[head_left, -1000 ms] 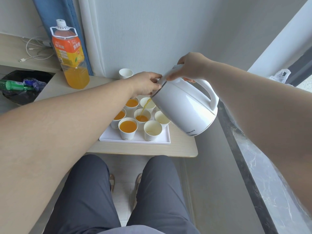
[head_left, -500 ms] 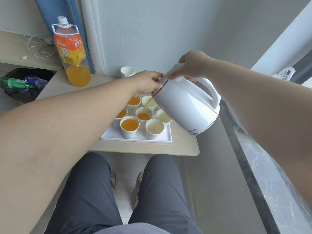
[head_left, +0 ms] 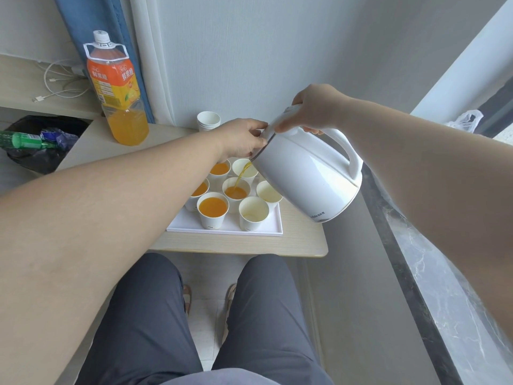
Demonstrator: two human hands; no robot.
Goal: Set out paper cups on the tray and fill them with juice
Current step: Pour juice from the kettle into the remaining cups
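A white kettle [head_left: 308,176] hangs tilted over the white tray [head_left: 258,230]. My right hand [head_left: 316,109] grips the top of its handle. My left hand [head_left: 244,138] holds the lid edge near the spout. Orange juice streams from the spout into the middle cup [head_left: 236,191]. Several paper cups stand on the tray. The front left cup [head_left: 212,209] and two cups behind it hold juice. The front right cup [head_left: 253,212], the right cup [head_left: 268,191] and the far cup [head_left: 244,168] look almost empty.
A large orange juice bottle [head_left: 116,90] stands at the table's back left. A stack of spare paper cups [head_left: 208,120] sits by the wall. A bin with a green bottle [head_left: 25,140] is at the left. A marble ledge [head_left: 433,273] runs along the right. My legs are below the table edge [head_left: 238,250].
The juice keeps pouring and the middle cup's level has risen slightly. Both hands and the kettle hold nearly the same pose.
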